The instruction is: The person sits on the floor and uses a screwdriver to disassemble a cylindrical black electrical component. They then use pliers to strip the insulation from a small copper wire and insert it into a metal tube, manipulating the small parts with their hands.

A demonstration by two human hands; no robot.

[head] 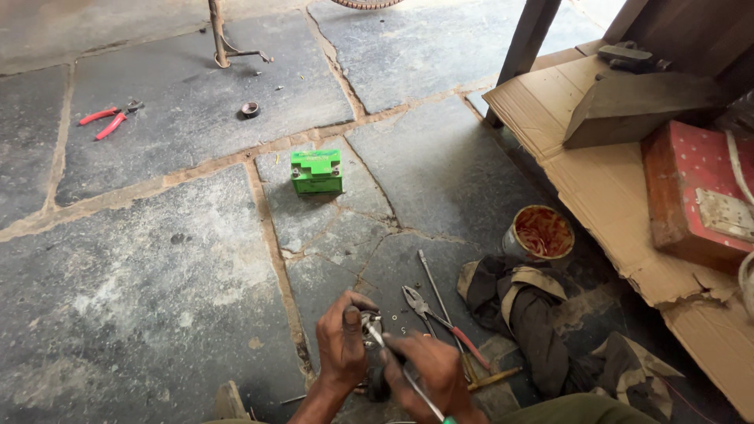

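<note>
Hands low in the view, over a stone-slab floor [157, 259]. Left hand [342, 345] curled around a small round metal part [371, 326], fingers closed on its side, holding it just above the floor. Right hand [430, 377] closed around a thin metal tool [404, 373], its tip resting against the top of the round part. Part sits between both hands, near the bottom centre of the view, partly hidden by the fingers.

Just right of the hands: pliers [428, 314] with a red handle, lying on the floor beside a long thin metal rod [434, 290]. Further right, a heap of dark cloth [526, 314], and past it a round tin [538, 234] with reddish contents. Cardboard sheet [597, 196] along the right edge, carrying a red box [687, 192].

Well apart, toward the middle of the floor: a small green box [317, 171]. Far left: red-handled pliers [106, 119]. Near these, a small dark ring [250, 110].
</note>
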